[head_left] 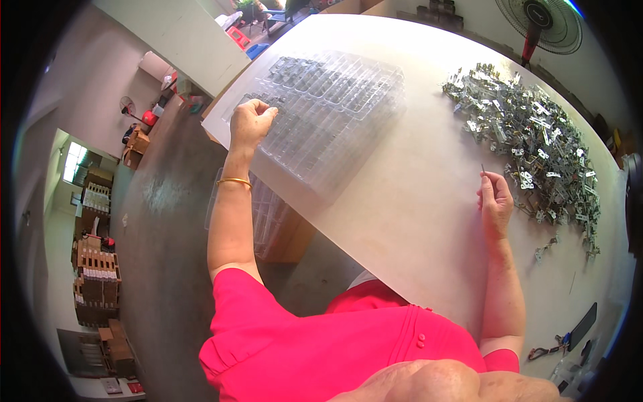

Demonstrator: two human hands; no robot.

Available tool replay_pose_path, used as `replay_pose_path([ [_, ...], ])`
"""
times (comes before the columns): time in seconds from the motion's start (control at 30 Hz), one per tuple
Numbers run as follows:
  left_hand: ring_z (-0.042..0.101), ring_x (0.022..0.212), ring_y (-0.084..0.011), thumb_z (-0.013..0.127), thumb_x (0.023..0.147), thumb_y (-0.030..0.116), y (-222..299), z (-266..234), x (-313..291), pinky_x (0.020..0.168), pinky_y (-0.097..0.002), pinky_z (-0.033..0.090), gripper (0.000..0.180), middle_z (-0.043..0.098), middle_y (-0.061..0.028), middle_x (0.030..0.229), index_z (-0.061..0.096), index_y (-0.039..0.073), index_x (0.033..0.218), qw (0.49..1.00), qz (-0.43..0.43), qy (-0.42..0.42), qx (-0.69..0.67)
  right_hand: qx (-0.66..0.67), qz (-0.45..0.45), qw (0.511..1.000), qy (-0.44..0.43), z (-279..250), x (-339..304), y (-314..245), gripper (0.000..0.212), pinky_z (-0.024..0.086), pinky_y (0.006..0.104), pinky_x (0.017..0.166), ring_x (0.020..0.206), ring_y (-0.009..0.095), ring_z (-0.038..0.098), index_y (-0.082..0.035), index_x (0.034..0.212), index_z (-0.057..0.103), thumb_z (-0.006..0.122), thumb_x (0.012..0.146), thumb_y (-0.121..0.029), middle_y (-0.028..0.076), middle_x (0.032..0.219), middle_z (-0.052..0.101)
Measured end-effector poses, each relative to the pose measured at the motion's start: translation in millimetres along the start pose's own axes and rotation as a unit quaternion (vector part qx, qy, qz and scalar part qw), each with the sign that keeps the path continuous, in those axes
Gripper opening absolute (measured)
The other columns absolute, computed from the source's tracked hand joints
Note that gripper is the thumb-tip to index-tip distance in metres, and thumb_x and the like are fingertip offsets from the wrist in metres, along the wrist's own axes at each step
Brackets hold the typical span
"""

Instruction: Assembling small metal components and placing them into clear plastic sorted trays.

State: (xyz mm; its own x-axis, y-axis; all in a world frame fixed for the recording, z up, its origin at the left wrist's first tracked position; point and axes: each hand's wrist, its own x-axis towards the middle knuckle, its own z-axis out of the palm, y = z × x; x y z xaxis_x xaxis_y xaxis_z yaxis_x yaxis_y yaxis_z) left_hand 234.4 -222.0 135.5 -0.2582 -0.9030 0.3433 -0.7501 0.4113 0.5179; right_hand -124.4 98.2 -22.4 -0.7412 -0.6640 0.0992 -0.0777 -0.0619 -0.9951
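A stack of clear plastic trays (365, 144) with long narrow compartments stands on the pale table, its top tray holding many small metal parts towards the far left. My left hand (251, 124) is over the tray's near left corner, with thumb and fingertips pinched together. Whatever those fingers hold, if anything, is too small to make out. To the right, my right hand (495, 201) pinches a thin dark pin-like piece (482, 169) that points upward from the fingertips. Just beyond it spreads a large heap of small metal parts (536, 141).
The table (395, 228) curves round in front of me. At its right lie a cutting tool with coloured handles (546, 350) and a dark flat piece (581, 327). More clear trays (264, 214) sit below the table's left edge. A fan (542, 20) stands behind.
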Motion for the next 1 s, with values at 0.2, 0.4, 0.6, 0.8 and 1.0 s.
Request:
replay_pose_path([
  [0.2,0.065,0.060,-0.0169,0.075,0.080,0.023,-11.2,9.3,6.8,0.059,-0.0310,0.051,0.022,0.069,-0.0089,0.068,0.071,0.001,0.081,0.999,-0.011,-0.038,0.004,-0.011,0.000,1.000,-0.007,0.9,-1.3,-2.5,0.015,0.037,0.0171,0.048,0.056,0.001,0.045,-0.008,0.107,0.065,0.058,0.100,-0.019,-0.005,0.073,0.054],
  [0.4,0.069,0.066,-0.0215,0.076,0.078,0.025,-13.3,11.2,11.6,0.064,-0.0338,0.053,0.023,0.071,-0.0112,0.071,0.072,0.002,0.081,0.998,-0.005,-0.049,0.044,-0.011,0.002,1.000,-0.006,-0.3,-1.3,-1.7,0.015,0.037,0.0169,0.048,0.056,0.001,0.045,-0.008,0.107,0.065,0.058,0.100,-0.019,-0.005,0.073,0.054],
  [0.6,0.070,0.073,-0.0259,0.076,0.077,0.026,-17.5,15.5,18.4,0.072,-0.0361,0.054,0.024,0.072,-0.0143,0.076,0.073,0.003,0.082,0.995,0.006,-0.063,0.083,-0.017,-0.001,1.000,-0.004,-0.2,-1.2,-0.5,0.015,0.037,0.0166,0.048,0.057,0.000,0.045,-0.008,0.108,0.065,0.058,0.100,-0.019,-0.005,0.073,0.055],
  [0.8,0.070,0.073,-0.0248,0.078,0.075,0.025,-18.2,17.6,20.0,0.072,-0.0355,0.054,0.024,0.072,-0.0144,0.076,0.073,0.003,0.081,0.994,-0.006,-0.071,0.086,-0.018,0.001,1.000,-0.010,-0.5,-2.1,-3.1,0.015,0.037,0.0164,0.048,0.057,0.001,0.045,-0.008,0.107,0.065,0.058,0.100,-0.018,-0.005,0.073,0.055],
  [1.0,0.070,0.074,-0.0235,0.079,0.075,0.025,-24.0,18.5,21.4,0.073,-0.0348,0.054,0.025,0.072,-0.0137,0.077,0.073,0.002,0.081,0.994,0.003,-0.075,0.081,-0.019,-0.007,1.000,-0.013,0.1,-0.7,-1.1,0.015,0.037,0.0168,0.049,0.057,0.001,0.045,-0.008,0.107,0.065,0.058,0.100,-0.018,-0.005,0.073,0.055],
])
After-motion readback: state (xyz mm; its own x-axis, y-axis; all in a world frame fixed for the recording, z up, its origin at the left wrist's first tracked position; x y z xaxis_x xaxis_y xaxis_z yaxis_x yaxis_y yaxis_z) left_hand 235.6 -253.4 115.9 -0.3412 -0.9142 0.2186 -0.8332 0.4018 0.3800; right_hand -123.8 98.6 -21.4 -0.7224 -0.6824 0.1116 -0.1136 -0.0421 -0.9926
